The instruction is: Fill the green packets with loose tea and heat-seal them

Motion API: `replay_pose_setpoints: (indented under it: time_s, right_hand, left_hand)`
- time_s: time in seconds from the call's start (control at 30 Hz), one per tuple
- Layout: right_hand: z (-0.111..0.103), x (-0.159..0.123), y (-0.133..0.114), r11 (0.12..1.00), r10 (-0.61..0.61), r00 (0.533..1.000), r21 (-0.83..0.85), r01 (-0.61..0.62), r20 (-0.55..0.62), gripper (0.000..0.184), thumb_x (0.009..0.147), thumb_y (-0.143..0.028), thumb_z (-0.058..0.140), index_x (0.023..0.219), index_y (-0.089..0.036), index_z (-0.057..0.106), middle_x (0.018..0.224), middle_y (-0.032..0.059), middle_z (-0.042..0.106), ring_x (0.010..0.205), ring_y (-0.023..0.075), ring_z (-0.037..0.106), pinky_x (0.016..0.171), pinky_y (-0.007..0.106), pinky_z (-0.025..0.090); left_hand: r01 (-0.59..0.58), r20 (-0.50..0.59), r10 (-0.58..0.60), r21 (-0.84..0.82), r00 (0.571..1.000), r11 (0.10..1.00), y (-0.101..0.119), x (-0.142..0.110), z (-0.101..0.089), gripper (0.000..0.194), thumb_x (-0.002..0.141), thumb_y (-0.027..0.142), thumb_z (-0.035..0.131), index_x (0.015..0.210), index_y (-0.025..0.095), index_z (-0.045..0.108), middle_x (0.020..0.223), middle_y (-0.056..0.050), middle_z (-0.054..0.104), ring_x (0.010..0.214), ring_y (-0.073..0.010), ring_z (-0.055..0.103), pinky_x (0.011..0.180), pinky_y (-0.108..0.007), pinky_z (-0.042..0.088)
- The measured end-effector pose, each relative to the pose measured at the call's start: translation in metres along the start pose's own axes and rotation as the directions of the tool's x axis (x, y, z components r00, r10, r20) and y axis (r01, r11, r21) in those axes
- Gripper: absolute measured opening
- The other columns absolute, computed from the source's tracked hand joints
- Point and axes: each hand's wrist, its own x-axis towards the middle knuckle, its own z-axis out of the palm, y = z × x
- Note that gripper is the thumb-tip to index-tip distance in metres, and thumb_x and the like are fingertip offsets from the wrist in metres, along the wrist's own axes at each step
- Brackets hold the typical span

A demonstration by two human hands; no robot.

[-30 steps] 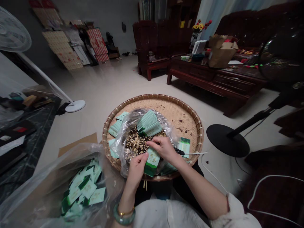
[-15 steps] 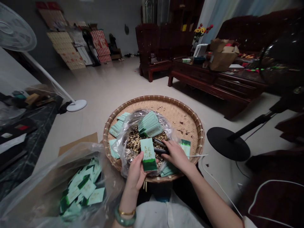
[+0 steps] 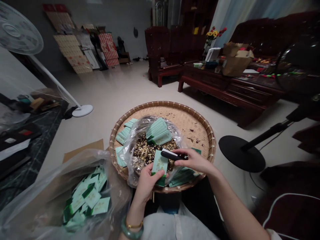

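Observation:
My left hand pinches a small green packet, holding it over a clear plastic bag of dark dried bits. My right hand grips a black flat tool whose tip rests at the packet's top edge. The bag lies in a round woven tray. A stack of green packets sits in the bag behind the dried bits. More packets lie under my right wrist.
A plastic-lined box of green packets stands at my left. Loose packets lie on the tray's left side. A white fan stands left, a black fan base right. Dark wooden furniture fills the back.
My left hand has lowered and tilted the packet. My right hand picked up the black tool from the tray and brought it to the packet's top.

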Motion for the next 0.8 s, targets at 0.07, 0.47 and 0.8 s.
replay_pose_setpoints:
  time_s: [0.07, 0.47, 0.8]
  right_hand:
    - [0.005, 0.002, -0.006, 1.0, 0.0, 1.0, -0.007, 0.0, 0.001, 0.052, 0.065, -0.043, 0.073, 0.11, -0.018, 0.065, 0.106, 0.0063, 0.068, 0.095, 0.0257, 0.061, 0.083, 0.036, 0.046]
    - [0.018, 0.015, -0.012, 0.992, -0.083, 0.99, -0.109, 0.07, -0.115, 0.027, 0.069, -0.036, 0.07, 0.088, -0.017, 0.07, 0.08, 0.0015, 0.07, 0.073, 0.0177, 0.059, 0.066, 0.026, 0.042]
    - [0.018, 0.019, -0.004, 0.989, -0.107, 0.98, -0.116, 0.088, -0.169, 0.027, 0.069, -0.039, 0.07, 0.086, -0.017, 0.069, 0.081, 0.0024, 0.069, 0.073, 0.018, 0.058, 0.063, 0.026, 0.041]
  left_hand:
    - [-0.016, 0.026, 0.014, 0.064, 1.0, 0.998, -0.001, 0.001, 0.0, 0.037, 0.059, 0.03, 0.079, 0.088, 0.011, 0.066, 0.07, -0.005, 0.071, 0.062, -0.0179, 0.067, 0.059, -0.026, 0.053]
    - [-0.017, 0.016, 0.016, 0.118, 1.0, 0.993, -0.001, 0.001, -0.001, 0.032, 0.06, 0.029, 0.077, 0.085, 0.011, 0.068, 0.07, -0.005, 0.071, 0.062, -0.0182, 0.066, 0.059, -0.026, 0.052]
    - [0.031, -0.011, -0.03, 0.059, 0.999, 0.998, 0.001, -0.003, 0.0, 0.046, 0.064, 0.047, 0.072, 0.092, 0.011, 0.068, 0.069, -0.006, 0.071, 0.055, -0.0173, 0.065, 0.051, -0.025, 0.05]
